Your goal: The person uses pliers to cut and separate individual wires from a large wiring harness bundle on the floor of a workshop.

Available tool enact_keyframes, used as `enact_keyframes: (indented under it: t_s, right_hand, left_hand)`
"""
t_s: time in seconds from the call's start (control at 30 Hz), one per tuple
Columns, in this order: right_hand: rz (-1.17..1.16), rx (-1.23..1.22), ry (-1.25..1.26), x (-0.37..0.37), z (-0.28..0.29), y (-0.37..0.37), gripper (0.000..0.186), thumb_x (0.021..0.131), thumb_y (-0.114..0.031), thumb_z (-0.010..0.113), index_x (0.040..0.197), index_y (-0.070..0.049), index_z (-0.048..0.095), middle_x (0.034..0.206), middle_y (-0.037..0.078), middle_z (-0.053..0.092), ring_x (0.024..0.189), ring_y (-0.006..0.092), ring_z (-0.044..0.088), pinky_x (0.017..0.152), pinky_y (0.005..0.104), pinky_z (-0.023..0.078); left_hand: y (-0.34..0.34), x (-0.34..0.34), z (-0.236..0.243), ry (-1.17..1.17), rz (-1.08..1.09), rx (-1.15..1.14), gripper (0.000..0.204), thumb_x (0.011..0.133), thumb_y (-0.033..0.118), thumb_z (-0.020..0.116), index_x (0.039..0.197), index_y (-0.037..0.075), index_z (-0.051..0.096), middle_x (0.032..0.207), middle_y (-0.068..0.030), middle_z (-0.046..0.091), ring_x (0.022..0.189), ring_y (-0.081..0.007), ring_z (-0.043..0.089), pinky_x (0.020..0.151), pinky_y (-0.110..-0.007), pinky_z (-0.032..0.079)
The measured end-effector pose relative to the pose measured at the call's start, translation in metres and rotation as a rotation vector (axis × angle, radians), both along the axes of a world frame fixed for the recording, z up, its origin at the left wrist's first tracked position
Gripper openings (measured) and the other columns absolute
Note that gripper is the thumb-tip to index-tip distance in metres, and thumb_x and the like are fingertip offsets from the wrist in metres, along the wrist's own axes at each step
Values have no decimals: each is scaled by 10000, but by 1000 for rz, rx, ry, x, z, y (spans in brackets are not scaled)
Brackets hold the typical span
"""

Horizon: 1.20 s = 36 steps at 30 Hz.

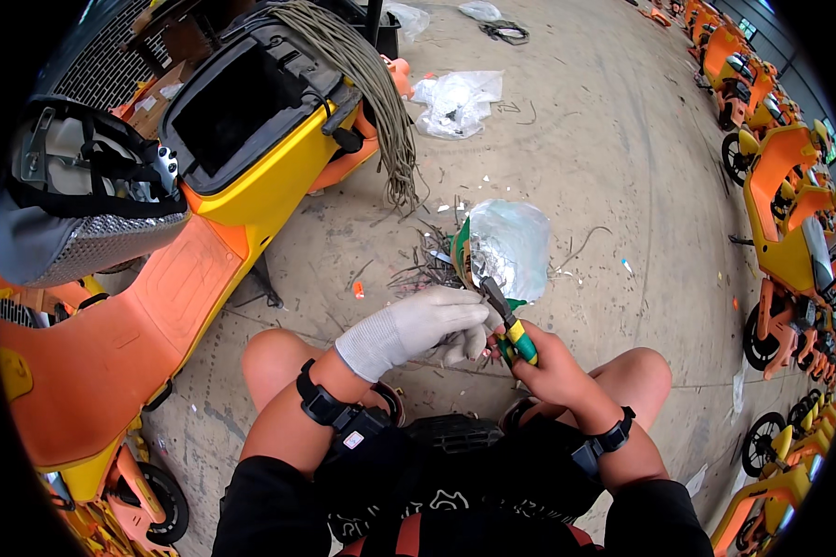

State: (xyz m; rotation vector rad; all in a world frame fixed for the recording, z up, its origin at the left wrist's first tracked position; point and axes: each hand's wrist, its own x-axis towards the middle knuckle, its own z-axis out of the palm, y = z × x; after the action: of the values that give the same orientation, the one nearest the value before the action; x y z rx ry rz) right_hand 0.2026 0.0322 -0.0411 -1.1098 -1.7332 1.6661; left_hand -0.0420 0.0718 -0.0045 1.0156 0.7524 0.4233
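My left hand (432, 325) wears a pale grey knit glove, its fingers bent and pressed together beside the tool's jaws. Whatever it pinches is too small or hidden to make out. Bare, my right hand (550, 364) grips a pair of pliers (520, 342) by yellow and green handles; their dark metal head points up and away from me, close to the gloved fingertips. Just beyond both hands lies an open plastic bag (513, 243), clear with some green, silvery inside. Left of the bag, short dark cable scraps (424, 271) are scattered on the floor.
An orange and yellow scooter (130, 325) stands at the left, with a bundle of long grey-green cables (381, 102) draped over its open box. A grey bag (93, 241) rests on it. Crumpled clear plastic (455, 102) lies farther off. More scooters (776, 186) line the right side.
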Motion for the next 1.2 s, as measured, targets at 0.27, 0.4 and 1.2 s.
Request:
enact_keyframes:
  t_s: [0.27, 0.4, 1.2]
  right_hand:
    - [51, 69, -92, 3, 4, -1, 575, 788, 85, 495, 1347, -48, 513, 1111, 108, 644, 964, 186, 604, 882, 304, 474]
    - [49, 37, -146, 4, 3, -3, 644, 795, 70, 508, 1422, -59, 439, 1104, 105, 638, 910, 195, 581, 864, 300, 466]
    - [100, 89, -141, 2, 6, -2, 743, 794, 85, 497, 1500, -66, 322, 1177, 84, 647, 930, 210, 577, 875, 298, 467]
  left_hand:
    - [0, 0, 8, 106, -18, 30, 334, 964, 293, 489, 1010, 16, 669, 684, -51, 656, 474, -92, 509, 424, -240, 372]
    - [-1, 3, 15, 93, -39, -1, 320, 932, 277, 504, 978, 13, 678, 658, -76, 652, 442, -96, 497, 399, -248, 362]
    - [-4, 2, 0, 59, -88, 101, 306, 951, 176, 422, 959, -28, 651, 651, -118, 642, 377, -107, 462, 364, -247, 356]
